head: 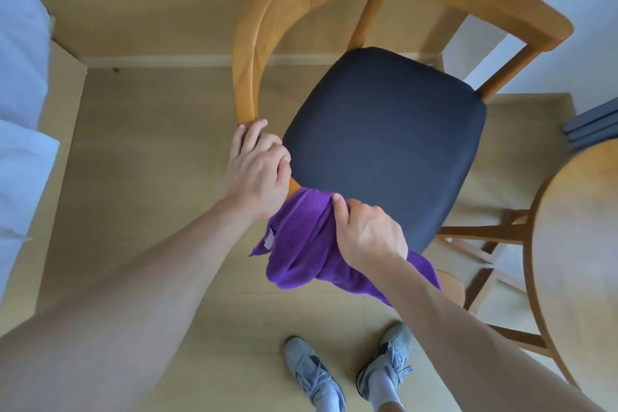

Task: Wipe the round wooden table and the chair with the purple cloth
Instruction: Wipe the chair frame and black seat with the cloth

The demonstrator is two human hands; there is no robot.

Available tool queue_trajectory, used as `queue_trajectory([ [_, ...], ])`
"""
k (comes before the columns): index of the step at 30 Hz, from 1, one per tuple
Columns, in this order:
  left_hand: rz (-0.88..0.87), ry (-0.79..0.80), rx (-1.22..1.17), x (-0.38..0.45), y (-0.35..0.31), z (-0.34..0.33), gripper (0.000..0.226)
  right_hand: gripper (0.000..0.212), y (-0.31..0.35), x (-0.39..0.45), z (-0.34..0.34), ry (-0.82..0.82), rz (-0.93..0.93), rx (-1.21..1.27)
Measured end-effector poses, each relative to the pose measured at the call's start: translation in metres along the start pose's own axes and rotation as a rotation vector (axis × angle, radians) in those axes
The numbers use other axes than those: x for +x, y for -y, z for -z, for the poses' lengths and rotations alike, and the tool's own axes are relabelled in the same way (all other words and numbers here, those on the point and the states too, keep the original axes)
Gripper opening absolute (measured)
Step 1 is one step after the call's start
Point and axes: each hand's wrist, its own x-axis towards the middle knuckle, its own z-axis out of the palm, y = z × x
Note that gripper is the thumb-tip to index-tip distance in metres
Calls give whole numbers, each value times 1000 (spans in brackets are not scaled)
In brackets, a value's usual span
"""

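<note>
Head view: chair (384, 130) below, round table (582, 244) at right.
Left hand (255, 170): fingers wrapped round the armrest end.
Right hand (368, 231): clenched on purple cloth (301, 254), bunched at seat's front edge.
Risk: dangling cloth may snag or slip; chair may tip under pull.

- Cloth (301, 254) in my right hand (369, 234): solid purple, small pale tag.
- Chair (267, 27): honey-orange wood frame; seat cushion (384, 137) plain dark navy.
- Round table (582, 244): light tan wood, darker rim.
- Floor (150, 144): plain beige.
- My shoes (311, 368): grey, grey laces; white socks.
</note>
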Motion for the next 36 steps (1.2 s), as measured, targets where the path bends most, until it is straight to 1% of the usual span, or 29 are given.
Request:
queue_trajectory([
  [1,-3,3,4,0,0,0,43,53,-1,-10,-1,-82,105,-75],
  [2,-4,1,5,0,-1,1,44,52,-5,-21,-2,-135,247,-149],
  [3,-7,-7,4,1,0,1,44,56,-10,-31,-3,-148,367,-215],
  [4,-9,-15,1,1,0,1,44,66,-16,-36,-2,-130,433,-265],
  [5,-13,-24,-7,1,1,0,43,75,-21,-36,-1,-84,453,-293],
  [6,-20,-32,-15,1,1,-1,43,80,-21,-31,0,-50,440,-302],
  [7,-29,-38,-23,0,2,-2,43,80,-18,-24,2,-14,403,-286],
  [10,-39,1,-62,2,4,-2,43,71,-1,1,-3,43,285,-186],
  [11,-27,26,-113,3,5,-1,44,72,7,9,-3,50,244,-153],
  [13,31,55,-323,5,6,5,45,76,18,22,-3,79,151,-57],
  [14,75,38,-445,4,7,8,45,78,25,30,-4,107,112,-1],
  [16,170,-66,-598,-6,6,11,44,78,45,50,-7,185,40,138],
  [18,300,-200,-628,-30,-2,8,44,72,68,71,-9,269,-19,328],
  [20,496,-297,-656,-59,-17,0,46,67,83,85,-6,374,-74,533],
  [21,597,-315,-686,-71,-26,-4,46,64,86,88,-4,438,-100,615],
  [23,745,-261,-796,-84,-44,-12,48,56,81,87,1,525,-115,677],
  [25,782,-199,-927,-83,-62,-20,56,42,67,78,5,551,-78,728],
  [27,813,-216,-961,-70,-73,-23,61,30,52,68,11,598,-48,809],
  [29,846,-262,-936,-55,-73,-23,59,27,46,67,17,616,-32,811],
  [31,872,-271,-927,-44,-63,-21,50,30,54,75,17,590,-16,728],
  [33,861,-243,-915,-28,-44,-15,40,30,74,89,17,524,-6,649],
  [36,815,-186,-861,11,-13,-6,34,30,105,121,22,458,-23,663],
])
